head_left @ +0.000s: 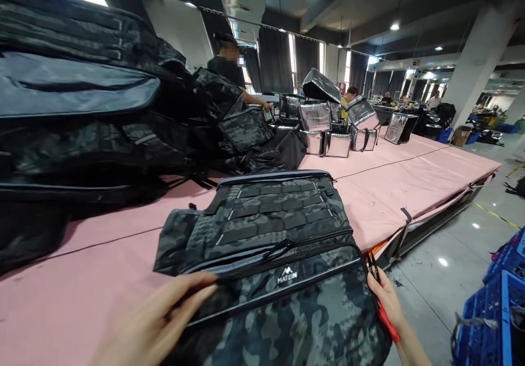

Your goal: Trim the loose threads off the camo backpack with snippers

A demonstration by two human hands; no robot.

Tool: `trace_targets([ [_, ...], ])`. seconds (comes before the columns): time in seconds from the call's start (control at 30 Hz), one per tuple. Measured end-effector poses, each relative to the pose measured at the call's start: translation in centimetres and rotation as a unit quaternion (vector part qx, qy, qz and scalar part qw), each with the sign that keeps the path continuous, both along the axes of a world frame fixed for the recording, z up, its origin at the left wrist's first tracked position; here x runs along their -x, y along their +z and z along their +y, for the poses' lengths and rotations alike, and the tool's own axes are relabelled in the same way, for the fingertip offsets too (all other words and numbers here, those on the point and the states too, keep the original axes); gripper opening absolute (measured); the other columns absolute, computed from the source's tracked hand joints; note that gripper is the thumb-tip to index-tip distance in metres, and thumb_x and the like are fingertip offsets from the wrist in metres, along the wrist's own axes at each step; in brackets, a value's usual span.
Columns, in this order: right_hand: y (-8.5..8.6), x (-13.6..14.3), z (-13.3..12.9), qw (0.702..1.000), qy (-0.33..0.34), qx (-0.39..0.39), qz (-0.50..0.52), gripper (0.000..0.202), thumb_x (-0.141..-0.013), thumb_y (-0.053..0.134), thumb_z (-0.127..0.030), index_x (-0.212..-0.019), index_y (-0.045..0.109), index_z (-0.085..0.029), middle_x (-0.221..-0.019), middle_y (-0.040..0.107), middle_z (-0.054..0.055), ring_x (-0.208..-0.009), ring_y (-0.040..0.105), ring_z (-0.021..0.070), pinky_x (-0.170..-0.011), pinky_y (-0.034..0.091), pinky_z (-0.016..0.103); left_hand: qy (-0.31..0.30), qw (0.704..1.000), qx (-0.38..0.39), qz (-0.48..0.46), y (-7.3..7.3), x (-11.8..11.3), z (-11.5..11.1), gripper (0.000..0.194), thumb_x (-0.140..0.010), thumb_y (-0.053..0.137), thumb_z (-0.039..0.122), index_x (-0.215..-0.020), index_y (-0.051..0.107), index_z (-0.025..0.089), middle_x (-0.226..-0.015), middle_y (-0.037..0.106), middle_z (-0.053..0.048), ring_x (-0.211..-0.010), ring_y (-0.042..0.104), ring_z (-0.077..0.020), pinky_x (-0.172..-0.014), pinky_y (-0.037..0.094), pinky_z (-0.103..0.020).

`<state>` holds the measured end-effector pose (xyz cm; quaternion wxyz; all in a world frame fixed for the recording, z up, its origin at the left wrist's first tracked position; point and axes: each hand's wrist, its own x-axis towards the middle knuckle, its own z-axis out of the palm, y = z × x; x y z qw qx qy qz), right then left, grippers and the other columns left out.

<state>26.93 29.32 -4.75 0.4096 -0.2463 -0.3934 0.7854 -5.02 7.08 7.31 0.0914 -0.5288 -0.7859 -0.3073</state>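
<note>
A dark camouflage backpack (283,300) with a white logo lies on the pink-covered table (430,174), its front toward me and a zippered opening partly apart above the logo. At its left side, my left hand (164,314) pinches the fabric edge between thumb and fingers. My right hand (385,295) is at the bag's right edge, its fingers wrapped round small black-tipped snips (373,267). Something red shows beneath that palm.
Camouflage backpacks (82,136) are piled high on the left. Silver-lined boxy bags (315,116) stand farther back, with a person (227,62) reaching near them. Blue crates (484,322) stand on the floor at the right.
</note>
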Motion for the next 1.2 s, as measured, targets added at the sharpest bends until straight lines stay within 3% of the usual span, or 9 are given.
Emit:
trace_targets([
  [0.13,0.3,-0.1,-0.4,1.0,-0.01,0.0,0.001,0.035,-0.079,0.074,-0.039,-0.11,0.067,-0.026,-0.103,0.069,0.002,-0.094,0.064,0.0207,-0.083,0.05,0.029,0.015,0.993,0.071,0.095,0.9,-4.1,6.3,0.03,-0.09,0.044,0.043,-0.097,0.066,0.024,-0.095,0.072,-0.003,-0.086,0.068,-0.0228,-0.067,0.054,-0.03],
  [0.23,0.0,-0.2,-0.5,1.0,-0.018,0.005,-0.002,0.037,-0.077,0.076,-0.04,-0.11,0.067,-0.026,-0.103,0.07,0.002,-0.095,0.064,0.0217,-0.083,0.051,0.03,-0.009,0.979,0.059,0.193,-0.1,-6.3,9.5,0.022,-0.091,0.043,0.026,-0.09,0.064,0.019,-0.083,0.069,-0.005,-0.079,0.066,-0.0229,-0.063,0.051,-0.031],
  [0.3,-0.5,-0.3,-0.5,0.999,-0.032,0.006,-0.005,0.038,-0.074,0.077,-0.043,-0.107,0.068,-0.026,-0.102,0.07,0.003,-0.095,0.064,0.0226,-0.083,0.051,0.031,-0.05,0.971,0.006,0.233,-1.1,-7.6,10.5,0.02,-0.092,0.042,0.02,-0.086,0.061,0.017,-0.078,0.066,-0.005,-0.072,0.064,-0.02,-0.063,0.05,-0.029],
  [0.47,-1.6,-0.3,-0.7,0.997,-0.074,0.013,-0.02,0.042,-0.07,0.079,-0.047,-0.104,0.069,-0.024,-0.101,0.07,0.005,-0.097,0.064,0.0249,-0.083,0.052,0.033,-0.129,0.951,-0.105,0.261,-2.7,-10.1,10.0,0.013,-0.091,0.042,0.013,-0.093,0.055,0.016,-0.084,0.062,-0.005,-0.075,0.058,-0.018,-0.067,0.048,-0.029],
  [0.63,-1.4,-0.4,-1.1,0.996,-0.079,0.018,-0.025,0.043,-0.069,0.079,-0.046,-0.104,0.069,-0.023,-0.1,0.07,0.006,-0.097,0.064,0.0257,-0.083,0.052,0.034,-0.165,0.96,-0.097,0.203,-2.9,-11.1,9.2,0.011,-0.09,0.044,0.012,-0.087,0.052,0.018,-0.082,0.06,-0.004,-0.073,0.054,-0.0171,-0.067,0.046,-0.03],
  [0.8,-1.3,-0.3,-1.3,0.997,-0.071,0.027,-0.013,0.04,-0.071,0.078,-0.045,-0.104,0.069,-0.024,-0.101,0.07,0.005,-0.099,0.063,0.025,-0.085,0.051,0.034,-0.09,0.953,-0.107,0.269,-2.5,-10.7,8.7,0.014,-0.09,0.046,0.017,-0.093,0.059,0.016,-0.104,0.063,-0.009,-0.097,0.058,-0.0234,-0.083,0.047,-0.037],
  [0.93,-1.4,-0.3,-1.4,0.997,-0.073,0.014,-0.013,0.045,-0.072,0.077,-0.046,-0.11,0.067,-0.025,-0.106,0.069,0.005,-0.1,0.062,0.0251,-0.086,0.051,0.034,-0.029,0.935,-0.09,0.341,-2.5,-10.4,8.2,0.022,-0.089,0.049,0.021,-0.103,0.063,0.012,-0.109,0.064,-0.014,-0.099,0.059,-0.0282,-0.083,0.047,-0.041],
  [1.2,-2.2,-0.4,-1.2,0.997,-0.076,0.009,-0.022,0.04,-0.074,0.076,-0.044,-0.108,0.068,-0.024,-0.106,0.069,0.005,-0.101,0.062,0.0248,-0.086,0.05,0.033,-0.016,0.924,-0.065,0.376,-2.8,-10.1,8.1,0.024,-0.088,0.049,0.019,-0.103,0.066,0.01,-0.104,0.066,-0.015,-0.101,0.06,-0.0306,-0.084,0.048,-0.041],
])
